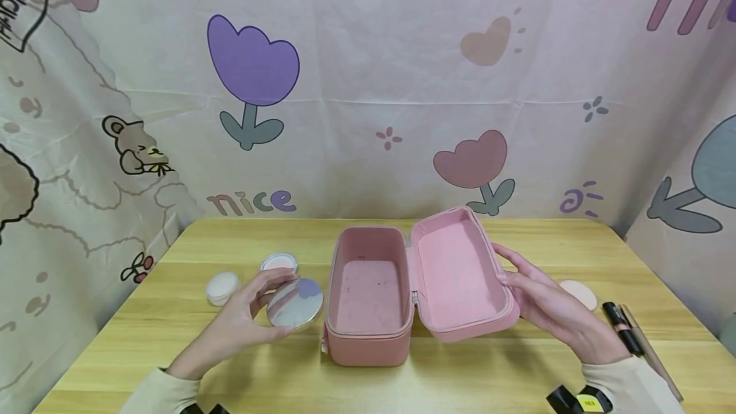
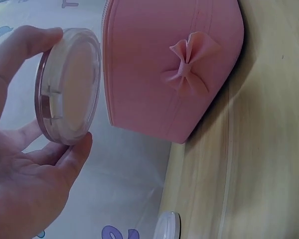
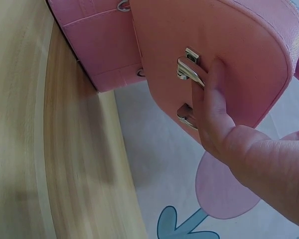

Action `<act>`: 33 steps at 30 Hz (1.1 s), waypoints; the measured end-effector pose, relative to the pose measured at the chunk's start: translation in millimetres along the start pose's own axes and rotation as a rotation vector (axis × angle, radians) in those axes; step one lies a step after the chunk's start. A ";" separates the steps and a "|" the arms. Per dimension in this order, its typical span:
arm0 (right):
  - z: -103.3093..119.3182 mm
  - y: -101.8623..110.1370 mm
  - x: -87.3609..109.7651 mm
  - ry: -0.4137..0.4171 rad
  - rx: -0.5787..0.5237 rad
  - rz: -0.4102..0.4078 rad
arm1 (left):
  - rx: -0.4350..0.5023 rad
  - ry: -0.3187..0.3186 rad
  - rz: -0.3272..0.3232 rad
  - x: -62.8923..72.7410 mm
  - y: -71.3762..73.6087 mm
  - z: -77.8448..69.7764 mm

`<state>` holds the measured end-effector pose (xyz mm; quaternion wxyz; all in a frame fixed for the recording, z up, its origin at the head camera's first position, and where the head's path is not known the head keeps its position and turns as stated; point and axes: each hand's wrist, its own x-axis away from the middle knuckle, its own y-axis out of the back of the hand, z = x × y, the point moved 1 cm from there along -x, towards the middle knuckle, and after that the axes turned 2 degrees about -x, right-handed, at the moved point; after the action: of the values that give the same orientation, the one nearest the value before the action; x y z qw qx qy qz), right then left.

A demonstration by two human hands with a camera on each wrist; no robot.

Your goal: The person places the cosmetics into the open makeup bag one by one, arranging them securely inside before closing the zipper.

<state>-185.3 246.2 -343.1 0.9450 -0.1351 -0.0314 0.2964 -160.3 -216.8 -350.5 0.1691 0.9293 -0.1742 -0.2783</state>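
Note:
Left of the pink cosmetic case [image 1: 370, 349], my left hand [image 1: 241, 315] holds a round powder compact [image 1: 295, 303] above the table, pinched by its rim between thumb and fingers. The left wrist view shows the compact's clear, pale underside [image 2: 78, 92] facing the case wall, which bears a pink bow [image 2: 187, 68]. The case stands unzipped, and only a few specks show on its inner floor. On the other side, my right hand [image 1: 543, 305] grips the outer edge of the swung-out lid [image 1: 460, 267]. Its thumb lies by the metal handle fitting [image 3: 189, 69] on the lid's outside.
Behind my left hand are a white round jar [image 1: 222, 288] and another round white-topped container [image 1: 279, 261]. Past my right hand lie a pale round puff [image 1: 578, 294], a black tube [image 1: 622, 328] and a slim brown pencil-like stick [image 1: 652, 353]. A printed cloth hangs behind the wooden table [image 1: 287, 388].

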 end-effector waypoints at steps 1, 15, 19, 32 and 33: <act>-0.1 -0.1 -0.1 -0.001 0.000 0.000 | -0.006 0.003 -0.002 0.0 -0.5 -0.6; -0.7 0.3 0.2 -0.001 0.011 -0.008 | -0.012 0.013 0.008 -2.9 -4.6 -5.2; -0.3 -0.2 0.1 -0.003 0.012 -0.010 | -0.016 0.020 0.011 -3.3 -5.6 -6.1; 0.5 -0.8 -0.7 0.003 0.004 -0.008 | -0.042 0.065 -0.007 -4.8 -8.7 -7.4; 0.8 -1.2 -0.8 0.000 0.008 -0.012 | -0.047 0.070 -0.008 -5.1 -8.6 -7.6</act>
<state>-185.4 245.0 -342.0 0.9473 -0.1309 -0.0310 0.2906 -158.0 -205.4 -345.8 0.1960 0.9348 -0.1580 -0.2504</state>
